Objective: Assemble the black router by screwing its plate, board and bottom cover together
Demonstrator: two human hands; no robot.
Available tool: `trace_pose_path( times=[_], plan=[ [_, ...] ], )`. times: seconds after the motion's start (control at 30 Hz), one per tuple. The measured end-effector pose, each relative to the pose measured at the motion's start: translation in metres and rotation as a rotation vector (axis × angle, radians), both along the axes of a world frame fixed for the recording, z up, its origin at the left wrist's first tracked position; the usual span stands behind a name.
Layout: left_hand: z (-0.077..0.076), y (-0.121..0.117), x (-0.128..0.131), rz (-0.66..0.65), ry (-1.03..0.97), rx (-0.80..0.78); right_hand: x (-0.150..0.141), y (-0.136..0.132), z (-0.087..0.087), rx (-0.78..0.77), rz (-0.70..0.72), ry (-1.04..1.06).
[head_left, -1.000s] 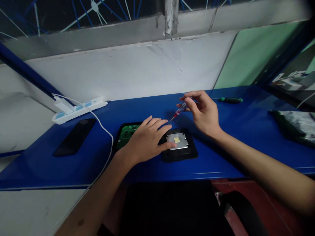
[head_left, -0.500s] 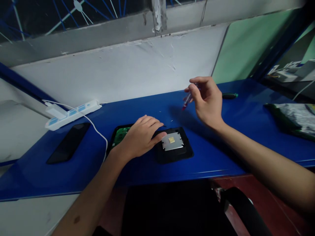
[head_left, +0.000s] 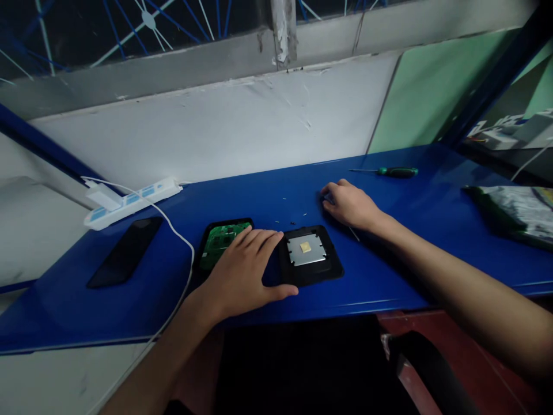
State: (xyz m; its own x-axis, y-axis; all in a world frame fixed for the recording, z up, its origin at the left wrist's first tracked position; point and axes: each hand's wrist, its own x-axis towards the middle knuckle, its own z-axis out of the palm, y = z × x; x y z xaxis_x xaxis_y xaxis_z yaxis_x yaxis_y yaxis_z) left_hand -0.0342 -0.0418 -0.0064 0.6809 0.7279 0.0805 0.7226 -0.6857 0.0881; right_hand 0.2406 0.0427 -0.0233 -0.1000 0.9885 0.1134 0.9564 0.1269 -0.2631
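Black, round-cornered cover (head_left: 333, 268) with flat silver plate (head_left: 318, 250) and square yellow pad (head_left: 306, 247) lies near the glossy blue counter's (head_left: 259, 193) front edge, black-rimmed green board (head_left: 219, 237) beside it toward the left end. Left hand (head_left: 244, 271): grip spread, partly over board; right hand (head_left: 349, 206): fingers curled low, thin shaft (head_left: 354, 234) showing by the wrist, cannot tell whether pinched. Versus 0.5 s earlier: right hand lowered, left thumb shifted frontward off plate, green driver (head_left: 396, 172) near back edge now unobscured.
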Motion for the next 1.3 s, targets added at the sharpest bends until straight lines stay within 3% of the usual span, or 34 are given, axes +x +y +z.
trace_pose_path(
  times=[0.1,0.2,0.3,0.37,0.43,0.63,0.87,1.3],
  plan=[
    [-0.005,-0.003,0.002,0.016,-0.015,0.007,-0.001,-0.005,0.003,0.032,-0.026,-0.041],
    [-0.006,-0.004,0.002,0.013,-0.034,0.005,-0.002,-0.011,0.013,0.210,0.034,-0.071],
    [-0.007,-0.006,0.001,-0.002,-0.041,0.003,-0.002,-0.021,0.027,0.319,0.353,-0.003],
    [-0.007,-0.007,0.000,-0.002,-0.044,0.008,-0.001,-0.030,0.032,0.239,0.580,0.012],
    [-0.007,-0.008,-0.001,0.002,-0.043,0.011,0.000,-0.039,0.031,0.170,0.668,0.024],
    [-0.006,-0.007,-0.004,-0.005,-0.021,0.008,0.005,-0.050,0.016,0.061,0.714,0.085],
    [-0.001,-0.005,-0.004,-0.003,0.028,-0.010,0.005,-0.053,0.016,0.030,0.759,0.126],
    [0.001,-0.005,-0.003,-0.006,0.001,-0.020,0.000,-0.053,0.017,0.128,0.786,0.249]
  ],
)
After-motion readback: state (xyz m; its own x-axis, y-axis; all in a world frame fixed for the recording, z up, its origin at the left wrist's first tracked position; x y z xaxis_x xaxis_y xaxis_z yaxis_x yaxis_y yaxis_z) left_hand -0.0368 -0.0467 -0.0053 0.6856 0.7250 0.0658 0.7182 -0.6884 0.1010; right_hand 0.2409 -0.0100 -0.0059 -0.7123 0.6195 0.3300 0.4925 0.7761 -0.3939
